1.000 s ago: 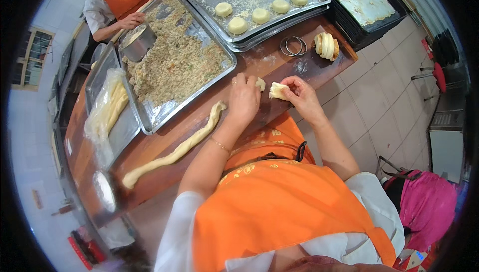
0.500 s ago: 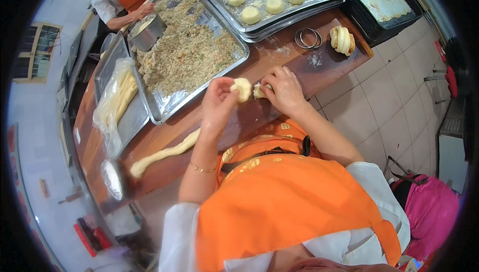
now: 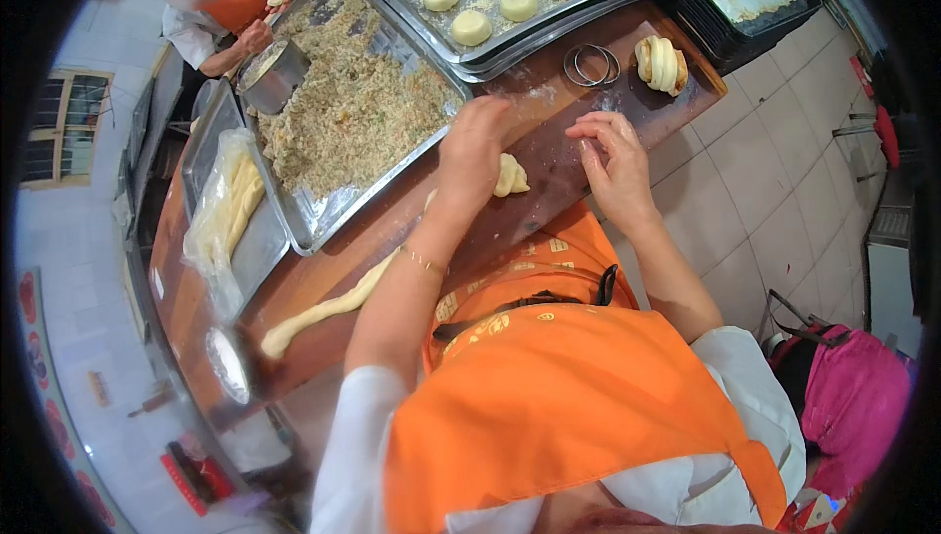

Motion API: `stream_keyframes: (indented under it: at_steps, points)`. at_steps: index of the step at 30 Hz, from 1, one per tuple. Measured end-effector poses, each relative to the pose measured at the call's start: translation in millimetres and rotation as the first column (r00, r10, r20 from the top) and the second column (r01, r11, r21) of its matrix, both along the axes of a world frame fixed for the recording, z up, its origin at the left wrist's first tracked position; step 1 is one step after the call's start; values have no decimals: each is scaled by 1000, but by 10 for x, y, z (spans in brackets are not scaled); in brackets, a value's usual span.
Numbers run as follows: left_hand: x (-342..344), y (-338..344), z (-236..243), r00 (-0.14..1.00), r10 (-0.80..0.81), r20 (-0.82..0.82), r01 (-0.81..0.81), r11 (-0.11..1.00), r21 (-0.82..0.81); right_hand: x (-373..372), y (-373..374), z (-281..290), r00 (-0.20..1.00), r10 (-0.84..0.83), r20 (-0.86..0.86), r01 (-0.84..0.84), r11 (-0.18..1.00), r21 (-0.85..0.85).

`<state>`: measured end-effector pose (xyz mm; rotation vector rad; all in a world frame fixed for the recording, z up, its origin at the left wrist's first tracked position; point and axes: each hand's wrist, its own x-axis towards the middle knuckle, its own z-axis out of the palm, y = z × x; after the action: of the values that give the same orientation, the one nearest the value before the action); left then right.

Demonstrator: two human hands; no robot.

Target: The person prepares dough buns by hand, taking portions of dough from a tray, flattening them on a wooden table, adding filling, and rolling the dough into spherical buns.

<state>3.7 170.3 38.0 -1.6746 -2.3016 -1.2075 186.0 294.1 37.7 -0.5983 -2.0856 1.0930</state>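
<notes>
A small lump of pale dough [image 3: 511, 176] lies on the wooden table, just right of my left wrist. My left hand [image 3: 474, 147] is held over the table beside the big filling tray, its fingers stretched out and no dough showing in them. To the right, my right hand [image 3: 619, 164] is open above the table's edge, fingers spread and slightly bent, holding nothing. A long rope of dough [image 3: 328, 312] runs across the table toward my left forearm, which hides part of it. Another bit of dough peeks out behind that forearm.
Crumbly filling [image 3: 358, 103] with a metal pot [image 3: 274, 78] fills a tray. Dough rounds [image 3: 471, 28] sit on another tray [image 3: 549, 39]. Metal rings [image 3: 591, 65] and a dough pile [image 3: 662, 66] lie right. Bagged dough [image 3: 230, 201] and a flour bowl [image 3: 229, 365] are left. A co-worker [image 3: 221, 5] handles dough.
Both hands have let go of their dough pieces. My left hand has moved up and to the right, my right hand farther right. A dough lump now lies on the table.
</notes>
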Motion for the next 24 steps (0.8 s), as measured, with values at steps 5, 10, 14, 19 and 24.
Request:
stream_keyframes:
  at_steps: [5, 10, 14, 19, 24]
  points:
    - [55, 192, -141, 863, -360, -354, 234, 906, -353, 117, 38, 21, 1000, -14, -10, 14, 1000, -9]
    - [83, 346, -191, 862, -358, -359, 178, 877, -447, 174, 85, -2, 997, -38, -72, 26, 988, -154]
    - [105, 409, -227, 879, -253, -404, 59, 899, -435, 142, 138, 22, 993, -55, -104, 46, 995, -84]
    - [118, 426, -147, 852, -318, -415, 124, 895, -429, 215, 104, 98, 992, -48, -115, 37, 995, -90]
    - [259, 369, -257, 891, -283, -356, 118, 899, -422, 438, 103, -50, 995, -69, -66, 61, 992, -108]
